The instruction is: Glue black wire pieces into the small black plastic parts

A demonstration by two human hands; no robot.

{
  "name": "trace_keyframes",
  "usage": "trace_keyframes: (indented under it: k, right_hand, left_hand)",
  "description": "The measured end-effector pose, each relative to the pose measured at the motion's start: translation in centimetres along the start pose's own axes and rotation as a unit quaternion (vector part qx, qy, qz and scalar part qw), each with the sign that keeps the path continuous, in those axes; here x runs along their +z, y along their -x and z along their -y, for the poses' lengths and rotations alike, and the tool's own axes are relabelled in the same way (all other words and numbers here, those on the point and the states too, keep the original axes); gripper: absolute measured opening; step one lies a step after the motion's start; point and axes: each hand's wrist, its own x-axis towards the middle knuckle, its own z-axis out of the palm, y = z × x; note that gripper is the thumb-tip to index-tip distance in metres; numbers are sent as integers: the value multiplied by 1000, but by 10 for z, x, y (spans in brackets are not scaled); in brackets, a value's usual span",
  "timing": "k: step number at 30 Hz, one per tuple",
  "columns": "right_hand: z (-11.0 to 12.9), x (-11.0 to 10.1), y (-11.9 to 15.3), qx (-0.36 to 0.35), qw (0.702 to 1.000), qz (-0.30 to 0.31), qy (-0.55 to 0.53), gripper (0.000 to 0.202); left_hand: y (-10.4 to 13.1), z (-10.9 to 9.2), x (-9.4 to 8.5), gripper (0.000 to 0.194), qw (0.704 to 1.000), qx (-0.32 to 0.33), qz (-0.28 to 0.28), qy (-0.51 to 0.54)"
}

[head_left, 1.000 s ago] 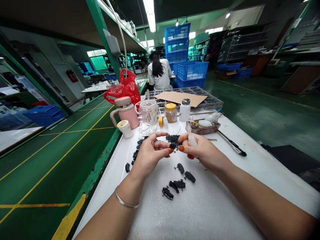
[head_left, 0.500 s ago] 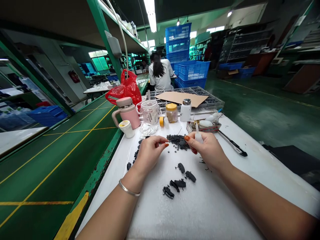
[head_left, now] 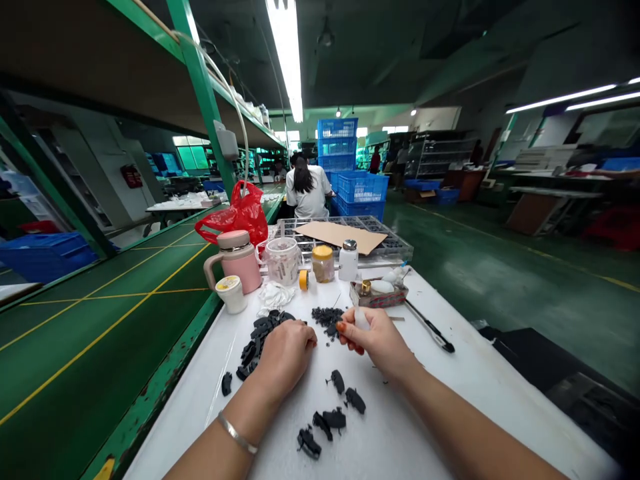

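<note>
The right hand pinched a translucent bottle; the left hand curled, its hold hidden from me. Tiny black parts lay just beyond, between them; small-part handling seemed underway, the next move calling for steady fingertips.

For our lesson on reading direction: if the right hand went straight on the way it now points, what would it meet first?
The right hand would probably meet the pile of small black parts, though the hand's height above the table is unclear.
</note>
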Motion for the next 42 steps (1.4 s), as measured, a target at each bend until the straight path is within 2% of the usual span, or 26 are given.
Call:
trace_keyframes:
  k: [4,12,17,19,21,23,24,27,30,33,35,37,42]
  right_hand:
    - [-2,1,-1,11,1000,20,-15,37]
    - [-1,1,0,12,999,20,-38,39]
    - [0,1,0,6,999,16,-46,41]
    - [1,0,0,-2,999,17,-47,40]
    - [3,0,1,-10,999,20,-46,40]
    - [5,0,3,-19,998,27,-44,40]
    - [6,0,5,-24,998,33,-44,40]
    - [10,1,10,-40,997,47,-46,37]
    - [14,2,16,-86,995,44,-13,34]
    - [17,3,19,-125,991,33,27,32]
    - [19,4,20,-133,990,32,44,31]
    - [20,5,23,-136,988,36,56,30]
    - [20,6,27,-141,987,48,62,26]
  left_hand:
    - [1,0,2,24,1000,-13,-21,13]
    - [-1,0,0,23,999,-24,23,11]
    - [1,-2,1,22,1000,-19,11,13]
    - [2,-2,0,21,999,-11,-15,46]
    - [3,0,-3,17,991,-19,-36,131]
    - [4,2,-7,13,958,-49,-27,281]
    - [5,3,-10,14,927,-68,-16,369]
    - [10,3,-18,24,796,-113,2,594]
    - [15,-2,-24,29,679,-127,4,723]
    - [18,-9,-25,33,593,-141,30,792]
    - [19,-12,-24,37,556,-150,46,816]
    - [20,-14,-23,37,536,-149,54,829]
    - [23,-16,-21,36,518,-131,74,842]
